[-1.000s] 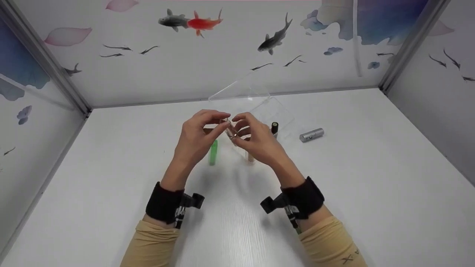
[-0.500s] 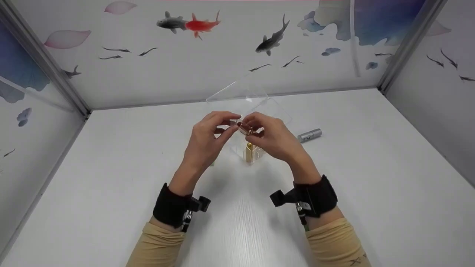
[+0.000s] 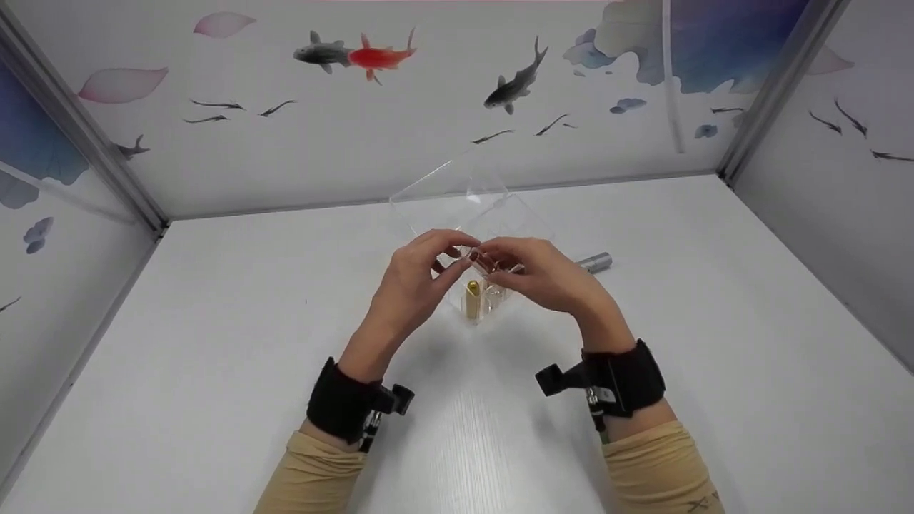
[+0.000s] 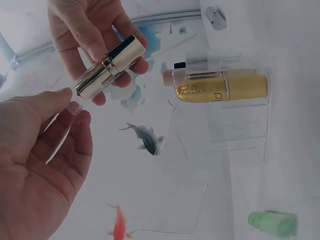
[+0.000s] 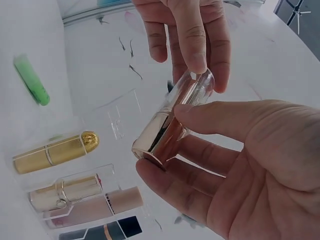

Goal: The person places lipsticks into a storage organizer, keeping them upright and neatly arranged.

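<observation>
My left hand [image 3: 418,282] and right hand [image 3: 546,275] meet at a shiny rose-gold lipstick [image 5: 162,127] with a clear end. In the right wrist view, the right thumb and fingers grip its metallic body, while the left thumb and fingers pinch the transparent end [image 5: 205,82]. The lipstick is held tilted above a clear acrylic organizer [image 4: 265,147]. Standing in that organizer are a gold lipstick [image 4: 222,89] with a glittery tip, a pale tube with a ring [image 5: 65,195], a pinkish tube [image 5: 95,207] and a dark tube [image 5: 102,229].
A silver tube [image 3: 598,263] lies on the white table [image 3: 214,357] right of the organizer, partly behind the right hand. A green tube [image 4: 272,223] stands left of it, hidden in the head view. The organizer's transparent lid [image 3: 435,196] rises behind, before the printed wall [image 3: 400,128].
Both hands have moved right and slightly down in the head view, still holding the lipstick. The gold lipstick has come into sight below them; the green tube is now covered by the left hand.
</observation>
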Motion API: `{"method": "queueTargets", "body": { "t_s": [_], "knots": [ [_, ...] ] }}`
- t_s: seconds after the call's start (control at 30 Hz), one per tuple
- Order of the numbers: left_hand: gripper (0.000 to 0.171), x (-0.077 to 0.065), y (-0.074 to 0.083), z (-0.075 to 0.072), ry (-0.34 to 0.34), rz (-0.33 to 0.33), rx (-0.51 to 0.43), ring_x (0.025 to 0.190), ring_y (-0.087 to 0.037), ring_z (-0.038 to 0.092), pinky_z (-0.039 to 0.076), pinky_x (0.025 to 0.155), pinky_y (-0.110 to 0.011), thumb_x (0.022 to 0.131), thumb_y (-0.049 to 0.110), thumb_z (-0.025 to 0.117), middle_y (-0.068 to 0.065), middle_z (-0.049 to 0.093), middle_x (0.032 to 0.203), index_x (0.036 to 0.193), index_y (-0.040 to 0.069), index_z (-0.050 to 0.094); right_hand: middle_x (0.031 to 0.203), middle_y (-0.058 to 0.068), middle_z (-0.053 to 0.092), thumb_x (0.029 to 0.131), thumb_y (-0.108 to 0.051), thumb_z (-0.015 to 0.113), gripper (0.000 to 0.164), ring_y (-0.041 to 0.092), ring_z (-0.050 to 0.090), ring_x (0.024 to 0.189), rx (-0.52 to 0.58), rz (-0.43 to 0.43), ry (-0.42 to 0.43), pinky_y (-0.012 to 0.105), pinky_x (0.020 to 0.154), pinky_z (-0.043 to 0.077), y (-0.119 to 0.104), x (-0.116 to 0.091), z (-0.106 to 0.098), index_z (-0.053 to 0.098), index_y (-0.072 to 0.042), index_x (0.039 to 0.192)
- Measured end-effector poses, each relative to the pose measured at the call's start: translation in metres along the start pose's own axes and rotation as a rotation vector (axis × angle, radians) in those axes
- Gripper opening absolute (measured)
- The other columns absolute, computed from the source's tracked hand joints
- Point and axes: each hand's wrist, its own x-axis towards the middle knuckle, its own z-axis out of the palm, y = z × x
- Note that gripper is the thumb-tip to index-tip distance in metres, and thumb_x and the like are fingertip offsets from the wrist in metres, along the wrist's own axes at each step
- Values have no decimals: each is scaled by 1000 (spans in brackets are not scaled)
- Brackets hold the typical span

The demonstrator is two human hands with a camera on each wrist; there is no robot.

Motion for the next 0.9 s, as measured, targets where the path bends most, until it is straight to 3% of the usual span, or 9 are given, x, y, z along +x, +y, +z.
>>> {"method": "queueTargets", "body": {
  "t_s": [0.17, 0.33, 0.57, 0.73, 0.9],
  "knots": [
    [25, 8, 5, 10, 73, -39, 12, 91, -5, 62, 52, 71, -21, 90, 13, 62, 6, 65, 114, 115, 20, 65, 113, 8, 65, 90, -11, 62, 35, 22, 63, 100, 50, 43, 105, 39, 84, 52, 7, 4, 0, 58, -12, 125],
    [24, 20, 12, 28, 168, -92, -6, 93, -7, 64, 52, 69, -18, 89, 10, 63, 2, 61, 115, 111, 18, 67, 113, 9, 65, 88, -7, 64, 33, 23, 64, 100, 43, 94, 251, 38, 87, 52, 13, 7, 0, 57, -12, 120],
    [31, 32, 22, 52, 134, -167, -2, 106, -11, 60, 52, 76, -17, 91, 13, 60, 0, 57, 123, 121, 20, 64, 110, 7, 64, 87, -10, 65, 31, 21, 64, 100, -23, 137, 445, 36, 86, 52, 26, 8, 2, 57, -11, 117],
    [37, 38, 26, 65, 146, -159, 35, 105, -10, 63, 54, 74, -19, 93, 14, 58, 3, 54, 136, 130, 19, 58, 108, 7, 66, 89, -16, 65, 33, 19, 63, 103, -57, 148, 555, 36, 85, 53, 31, 8, 1, 57, -14, 120],
    [38, 44, 27, 76, 176, -133, 70, 103, -11, 64, 52, 74, -16, 93, 11, 56, -1, 54, 135, 130, 17, 57, 109, 9, 68, 90, -13, 62, 35, 21, 64, 103, -87, 135, 619, 38, 86, 53, 34, 11, -2, 56, -14, 125]
  ]
}}
